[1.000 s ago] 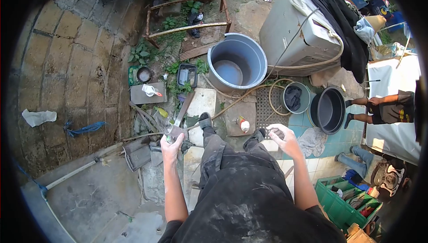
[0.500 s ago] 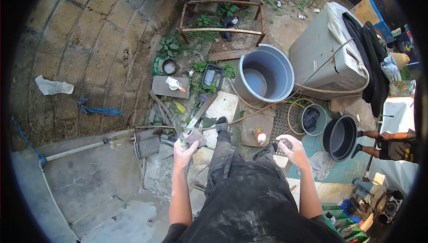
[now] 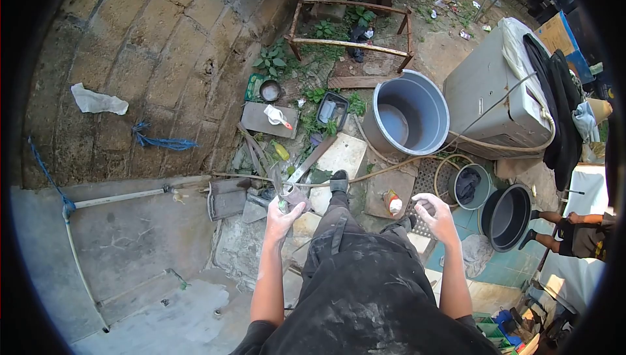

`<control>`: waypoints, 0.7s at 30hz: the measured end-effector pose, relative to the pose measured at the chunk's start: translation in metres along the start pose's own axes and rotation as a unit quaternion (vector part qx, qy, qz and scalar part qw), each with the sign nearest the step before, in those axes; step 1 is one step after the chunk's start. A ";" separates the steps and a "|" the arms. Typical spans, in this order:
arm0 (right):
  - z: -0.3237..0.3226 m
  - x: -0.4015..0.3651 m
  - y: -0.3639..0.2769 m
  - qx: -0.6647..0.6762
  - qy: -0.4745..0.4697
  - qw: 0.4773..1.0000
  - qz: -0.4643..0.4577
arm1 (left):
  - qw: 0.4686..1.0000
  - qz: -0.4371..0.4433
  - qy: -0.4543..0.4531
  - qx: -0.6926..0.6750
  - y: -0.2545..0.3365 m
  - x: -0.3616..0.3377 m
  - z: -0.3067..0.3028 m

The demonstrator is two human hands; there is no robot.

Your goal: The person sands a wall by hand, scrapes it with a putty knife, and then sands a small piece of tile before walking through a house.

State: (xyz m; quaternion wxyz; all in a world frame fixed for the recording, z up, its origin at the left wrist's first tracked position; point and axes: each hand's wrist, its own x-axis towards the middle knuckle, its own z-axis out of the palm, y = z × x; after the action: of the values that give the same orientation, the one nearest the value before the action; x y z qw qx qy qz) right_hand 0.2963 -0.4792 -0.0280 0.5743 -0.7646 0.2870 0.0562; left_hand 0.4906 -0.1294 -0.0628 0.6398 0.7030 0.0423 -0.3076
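Note:
My left hand [image 3: 282, 220], dusted white, is closed on a dusty grey, thin piece [image 3: 297, 196]. A narrow pointed strip [image 3: 276, 177] rises beside it, with a bit of green near the fingers; I cannot make out what kind of thing this is. My right hand [image 3: 438, 220], whitened on the fingers, hovers in front of my right leg. Its fingers are curved and apart from the thumb, with nothing visible in them. Nearest to it on the ground is a small red-and-white packet [image 3: 392, 202]. My dark shoe [image 3: 339, 181] stands between the hands.
A big grey tub [image 3: 409, 112], a light basin [image 3: 469, 187] with dark cloth and a black basin [image 3: 507, 218] stand ahead right. A hose [image 3: 385, 171] crosses the slabs. Behind are a washing machine [image 3: 486, 88] and rusty frame [image 3: 352, 43]. Another person [image 3: 580, 234] is at right.
The view has swung left, so the surroundings sit further right and slightly lower. The piece in my left hand has tilted and looks narrower. My right hand stays raised, fingers curved.

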 end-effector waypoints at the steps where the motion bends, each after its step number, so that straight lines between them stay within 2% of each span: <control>1: -0.001 -0.004 0.005 0.002 0.002 1.000 0.005 | 1.000 -0.005 -0.006 0.006 -0.002 0.002 0.001; 7: -0.008 -0.024 0.030 0.027 0.037 0.999 0.023 | 0.991 0.036 -0.099 0.086 0.006 0.014 0.027; 14: -0.023 -0.055 0.039 0.010 0.104 0.994 0.028 | 0.977 0.079 -0.156 0.121 0.009 0.020 0.068; 18: -0.025 -0.068 0.044 0.013 0.123 0.991 0.041 | 0.972 0.079 -0.180 0.130 0.022 0.016 0.088; 21: -0.022 -0.070 0.046 0.009 0.126 0.991 0.038 | 0.963 0.062 -0.241 0.105 0.018 0.019 0.099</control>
State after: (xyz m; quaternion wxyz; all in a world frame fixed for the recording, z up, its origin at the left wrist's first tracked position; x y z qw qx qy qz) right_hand 0.2101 -0.4808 -0.0301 0.5379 -0.7489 0.3863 -0.0221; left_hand 0.4769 -0.2308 -0.0552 0.5713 0.6729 -0.1889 -0.4303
